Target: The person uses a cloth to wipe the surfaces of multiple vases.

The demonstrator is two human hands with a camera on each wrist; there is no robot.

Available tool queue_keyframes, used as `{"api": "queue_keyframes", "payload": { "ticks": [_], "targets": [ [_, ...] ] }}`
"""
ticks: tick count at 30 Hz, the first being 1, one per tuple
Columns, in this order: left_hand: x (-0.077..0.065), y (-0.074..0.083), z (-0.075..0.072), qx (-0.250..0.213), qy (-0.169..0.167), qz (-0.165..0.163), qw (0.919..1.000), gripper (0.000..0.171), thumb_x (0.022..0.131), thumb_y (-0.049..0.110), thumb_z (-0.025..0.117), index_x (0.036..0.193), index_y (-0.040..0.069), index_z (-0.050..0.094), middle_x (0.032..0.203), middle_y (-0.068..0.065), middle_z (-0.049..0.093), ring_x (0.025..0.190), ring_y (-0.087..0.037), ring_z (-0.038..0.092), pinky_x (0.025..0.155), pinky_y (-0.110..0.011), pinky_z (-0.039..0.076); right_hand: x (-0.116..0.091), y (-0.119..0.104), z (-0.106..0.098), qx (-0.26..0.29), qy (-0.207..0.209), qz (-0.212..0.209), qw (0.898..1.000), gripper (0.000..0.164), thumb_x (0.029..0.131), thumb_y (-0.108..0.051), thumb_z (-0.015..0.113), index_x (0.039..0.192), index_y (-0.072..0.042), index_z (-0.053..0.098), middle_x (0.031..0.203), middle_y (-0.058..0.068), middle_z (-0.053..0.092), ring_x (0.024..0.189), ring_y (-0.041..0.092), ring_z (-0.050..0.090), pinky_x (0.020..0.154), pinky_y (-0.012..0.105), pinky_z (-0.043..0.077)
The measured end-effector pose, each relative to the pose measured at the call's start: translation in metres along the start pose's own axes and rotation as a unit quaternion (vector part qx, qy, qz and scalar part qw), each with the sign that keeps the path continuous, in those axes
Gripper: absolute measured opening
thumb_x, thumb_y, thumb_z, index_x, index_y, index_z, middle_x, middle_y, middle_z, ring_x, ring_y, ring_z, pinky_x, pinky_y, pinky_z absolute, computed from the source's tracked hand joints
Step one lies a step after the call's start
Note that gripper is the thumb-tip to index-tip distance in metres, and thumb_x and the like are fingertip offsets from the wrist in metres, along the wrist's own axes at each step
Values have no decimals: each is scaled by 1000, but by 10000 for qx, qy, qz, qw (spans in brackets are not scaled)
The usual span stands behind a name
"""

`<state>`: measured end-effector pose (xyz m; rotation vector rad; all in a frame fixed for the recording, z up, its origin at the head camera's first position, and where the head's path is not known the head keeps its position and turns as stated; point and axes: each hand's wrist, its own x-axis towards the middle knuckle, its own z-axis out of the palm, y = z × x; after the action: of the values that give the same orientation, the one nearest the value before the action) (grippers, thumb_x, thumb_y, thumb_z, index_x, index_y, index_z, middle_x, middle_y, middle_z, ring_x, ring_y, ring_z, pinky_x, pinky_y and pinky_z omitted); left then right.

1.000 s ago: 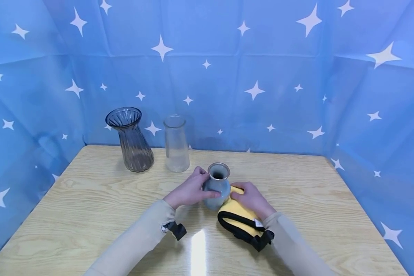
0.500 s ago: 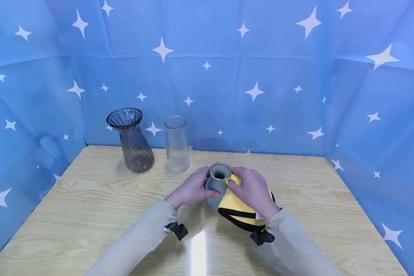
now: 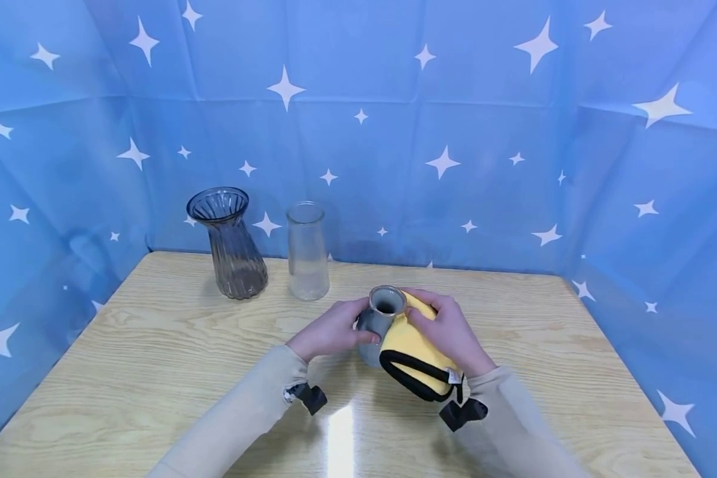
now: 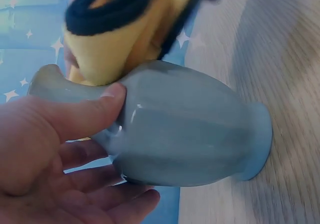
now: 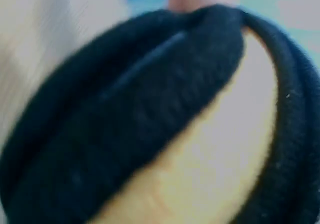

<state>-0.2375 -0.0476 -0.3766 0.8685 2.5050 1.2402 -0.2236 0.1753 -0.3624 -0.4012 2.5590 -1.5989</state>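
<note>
My left hand (image 3: 333,328) holds a small grey-blue ceramic vase (image 3: 372,326) by its neck, with the thumb on the near side; the left wrist view shows the thumb laid across the shoulder of the vase (image 4: 185,126). In my right hand (image 3: 452,333) is a folded yellow cloth (image 3: 412,345) with black edging, pressed against the vase's right side near the rim. The cloth (image 5: 215,154) fills the right wrist view, blurred, and hides most of that hand. Whether the vase's foot touches the table cannot be told.
A dark ribbed glass vase (image 3: 234,255) and a clear glass vase (image 3: 308,259) stand at the back left of the wooden table (image 3: 155,332). A blue curtain (image 3: 370,146) with white stars hangs behind the table and along both sides.
My right hand has brought the cloth up from lower on the vase's right side to near its rim, then shifted slightly. The vase has moved a little to the right with my left hand still gripping it.
</note>
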Motion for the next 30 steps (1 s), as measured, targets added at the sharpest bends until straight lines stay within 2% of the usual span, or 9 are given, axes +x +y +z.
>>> {"api": "queue_keyframes", "payload": {
  "ticks": [4,8,11,15,18,21,23,26,30],
  "targets": [
    [0,0,1,-56,-142,-26,9999,49,89,8,70,133,3,50,124,-12,60,115,-25,57,95,-38,46,-1,6,2,-957,38,-603,9936,37,94,-7,59,131,-4,60,106,16,67,45,16,48,48,31,47],
    [0,0,1,-131,-188,-52,9997,48,91,9,68,134,3,49,126,-12,59,117,-25,56,96,-38,46,-3,8,0,-1601,138,-982,9821,35,93,-4,60,128,-2,62,119,16,65,52,9,48,57,29,47],
    [0,0,1,-178,-194,-31,9996,47,91,9,68,133,2,49,127,-12,59,117,-25,55,97,-39,45,-6,11,-1,-1847,206,-1018,9773,34,92,-4,60,127,-2,63,117,17,65,50,8,47,55,28,46],
    [-1,0,0,-227,-216,-39,9995,47,91,8,68,133,2,49,128,-13,58,119,-25,54,99,-39,44,-9,19,2,-1872,327,-769,9787,36,91,-4,61,126,-2,63,114,18,66,36,10,35,41,28,40],
    [0,0,0,-230,-185,-48,9996,46,90,7,69,132,2,51,127,-13,58,119,-25,54,100,-38,44,-10,30,8,-1863,316,-456,9809,36,92,-5,60,128,-1,62,96,18,68,36,11,37,40,27,40],
    [0,0,0,-239,-107,2,9997,45,88,6,70,129,1,53,125,-14,60,118,-26,55,100,-39,44,-10,42,16,-1758,234,-141,9840,36,92,-6,59,127,1,61,96,17,68,48,14,50,50,28,46],
    [1,0,1,-272,-57,63,9996,44,87,7,71,127,0,53,124,-14,61,117,-27,55,99,-40,44,-9,48,21,-1707,187,26,9851,34,92,-6,59,125,1,63,100,17,68,68,19,61,64,34,52],
    [1,-1,2,-326,7,99,9994,44,87,7,72,126,0,54,123,-15,61,117,-28,56,99,-40,45,-8,54,29,-1866,205,92,9822,27,90,-4,62,115,0,69,112,16,65,96,27,61,81,44,51],
    [-1,-2,4,-358,113,36,9993,43,87,5,71,126,-1,54,121,-14,61,116,-28,56,99,-41,44,-8,57,39,-2345,189,17,9719,17,86,-6,67,101,-4,73,107,13,63,95,31,62,78,46,52]
  ]
}}
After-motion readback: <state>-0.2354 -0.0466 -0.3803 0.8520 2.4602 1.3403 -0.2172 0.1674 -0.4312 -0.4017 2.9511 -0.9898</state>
